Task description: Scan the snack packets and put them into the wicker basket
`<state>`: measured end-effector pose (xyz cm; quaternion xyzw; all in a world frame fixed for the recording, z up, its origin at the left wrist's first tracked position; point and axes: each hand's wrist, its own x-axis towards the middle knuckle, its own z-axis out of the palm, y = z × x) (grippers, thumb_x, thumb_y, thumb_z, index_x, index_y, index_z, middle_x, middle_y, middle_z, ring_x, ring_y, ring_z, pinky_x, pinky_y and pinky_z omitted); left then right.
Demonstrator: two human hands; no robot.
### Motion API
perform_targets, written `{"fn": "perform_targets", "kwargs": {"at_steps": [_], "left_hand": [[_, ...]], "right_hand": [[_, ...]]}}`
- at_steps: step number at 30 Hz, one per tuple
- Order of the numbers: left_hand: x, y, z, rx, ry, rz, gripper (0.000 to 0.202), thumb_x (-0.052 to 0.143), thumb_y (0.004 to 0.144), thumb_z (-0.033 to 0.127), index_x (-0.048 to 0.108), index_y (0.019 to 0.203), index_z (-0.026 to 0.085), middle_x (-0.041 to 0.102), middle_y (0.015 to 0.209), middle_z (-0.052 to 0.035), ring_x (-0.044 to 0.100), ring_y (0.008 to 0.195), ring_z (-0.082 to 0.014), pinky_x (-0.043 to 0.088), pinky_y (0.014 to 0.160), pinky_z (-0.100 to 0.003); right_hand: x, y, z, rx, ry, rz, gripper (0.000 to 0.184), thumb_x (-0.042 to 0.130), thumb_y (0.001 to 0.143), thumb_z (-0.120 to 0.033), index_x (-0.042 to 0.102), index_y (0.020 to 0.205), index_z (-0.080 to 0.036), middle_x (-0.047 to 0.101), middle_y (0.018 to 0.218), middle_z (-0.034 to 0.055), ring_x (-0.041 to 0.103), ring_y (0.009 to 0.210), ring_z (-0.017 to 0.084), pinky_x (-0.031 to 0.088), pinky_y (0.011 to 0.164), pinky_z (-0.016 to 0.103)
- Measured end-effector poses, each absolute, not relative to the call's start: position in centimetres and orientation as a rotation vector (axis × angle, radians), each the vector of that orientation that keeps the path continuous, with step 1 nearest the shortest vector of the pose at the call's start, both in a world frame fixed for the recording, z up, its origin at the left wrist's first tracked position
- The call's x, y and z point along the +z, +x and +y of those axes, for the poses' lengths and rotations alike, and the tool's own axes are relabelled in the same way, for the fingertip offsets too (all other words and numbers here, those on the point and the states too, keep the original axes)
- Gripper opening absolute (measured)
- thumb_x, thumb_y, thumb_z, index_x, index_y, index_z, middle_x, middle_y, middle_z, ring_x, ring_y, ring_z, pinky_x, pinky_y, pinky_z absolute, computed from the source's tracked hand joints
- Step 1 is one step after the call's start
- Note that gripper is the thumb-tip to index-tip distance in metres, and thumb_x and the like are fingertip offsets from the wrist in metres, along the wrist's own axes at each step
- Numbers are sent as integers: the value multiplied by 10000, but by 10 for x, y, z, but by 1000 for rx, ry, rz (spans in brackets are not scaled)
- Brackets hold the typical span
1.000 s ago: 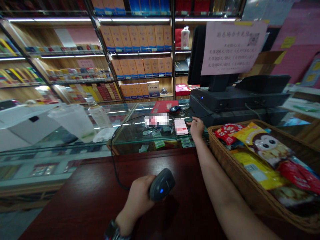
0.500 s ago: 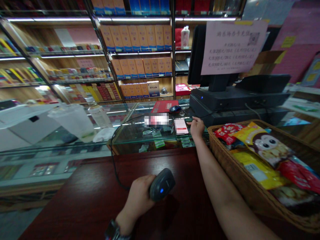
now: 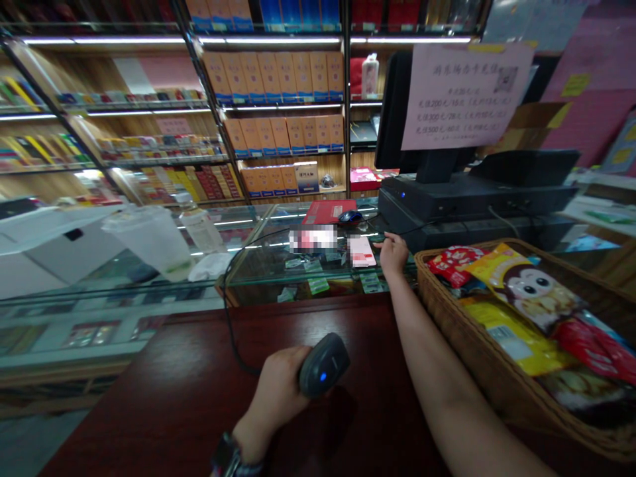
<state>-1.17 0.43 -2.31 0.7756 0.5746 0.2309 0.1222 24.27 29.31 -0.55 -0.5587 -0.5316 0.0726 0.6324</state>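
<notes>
My left hand (image 3: 276, 392) is wrapped round the grip of a dark barcode scanner (image 3: 323, 365) with a blue light, held low over the dark red counter (image 3: 189, 371). Its black cable (image 3: 229, 311) runs up onto the glass case. My right arm stretches forward, and my right hand (image 3: 393, 254) rests on the glass top (image 3: 258, 265) beside a small pink card (image 3: 361, 251), just in front of the black till (image 3: 467, 199). Its fingers are curled down; I cannot see what, if anything, they press.
A wicker basket (image 3: 447, 311) of snack packets stands at the right. A monitor with a paper notice (image 3: 464, 93) tops the till. A red booklet (image 3: 328, 211) and mouse (image 3: 350, 216) lie behind. Plastic cups (image 3: 149, 238) and shelves of boxes (image 3: 278, 99) fill the left and back.
</notes>
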Motion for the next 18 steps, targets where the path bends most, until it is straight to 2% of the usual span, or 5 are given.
{"fn": "perform_targets", "kwargs": {"at_steps": [7, 12, 18], "left_hand": [[-21, -11, 6, 680, 2266, 1683, 205, 705, 752, 406, 627, 738, 217, 717, 744, -41, 673, 686, -213, 434, 634, -287], [-21, -9, 8, 698, 2268, 1671, 152, 700, 748, 363, 672, 796, 221, 746, 789, -41, 698, 739, -223, 455, 658, -284], [-21, -8, 11, 701, 2288, 1685, 104, 637, 729, 234, 694, 812, 208, 762, 819, -63, 716, 772, -237, 470, 698, -294]], "right_hand": [[-6, 243, 291, 183, -1234, -1207, 415, 379, 825, -191, 777, 715, -154, 720, 1087, 131, 593, 1054, 243, 391, 1028, 388], [-3, 245, 294, 236, -1201, -1186, 415, 365, 841, -212, 759, 723, -152, 724, 1050, 126, 608, 1032, 221, 405, 1011, 365], [1, 237, 267, 315, -1214, -1085, 473, 315, 916, -297, 745, 888, -102, 680, 1135, 179, 591, 1068, 220, 394, 1043, 387]]}}
